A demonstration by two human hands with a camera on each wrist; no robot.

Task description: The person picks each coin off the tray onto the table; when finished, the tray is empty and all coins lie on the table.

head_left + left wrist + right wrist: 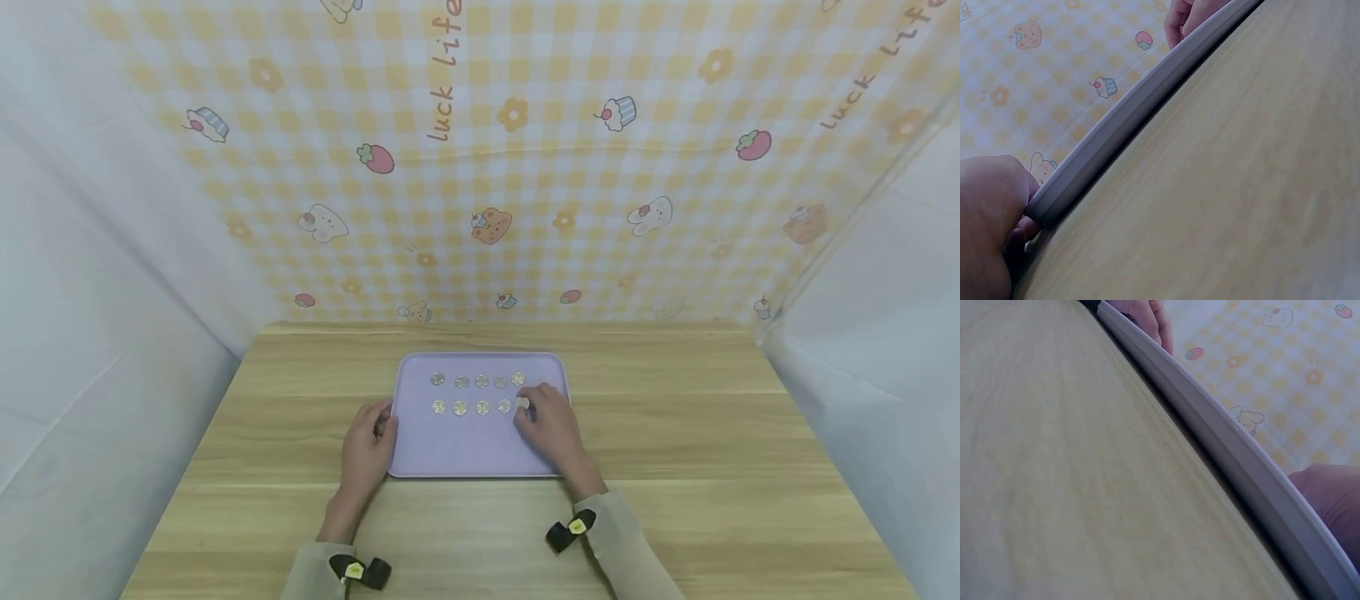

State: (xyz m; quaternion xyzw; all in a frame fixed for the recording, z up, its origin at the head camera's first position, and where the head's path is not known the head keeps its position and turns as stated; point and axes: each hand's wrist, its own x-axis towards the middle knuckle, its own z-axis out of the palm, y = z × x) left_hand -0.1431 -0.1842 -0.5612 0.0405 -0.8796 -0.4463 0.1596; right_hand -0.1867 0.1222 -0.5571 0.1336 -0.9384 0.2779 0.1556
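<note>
A lavender tray (465, 454) lies on the wooden table, bearing two rows of small shiny coins. Several coins make up the back row, with one coin (482, 381) near its middle; another coin (482, 407) sits mid-way along the front row. My left hand (367, 450) grips the tray's left edge; in the left wrist view, fingers show beneath the tray's rim (1129, 119). Over the tray's right side, my right hand (551, 423) pinches the coin (522, 402) at the right end of the front row between thumb and forefinger. The right wrist view shows only part of that hand behind the rim.
The wooden table (675, 433) extends around the tray on both sides and in front. A yellow checked cloth (555, 183) with cartoon prints hangs behind it. White sheets (97, 333) flank the table. Each wrist wears a black camera strap.
</note>
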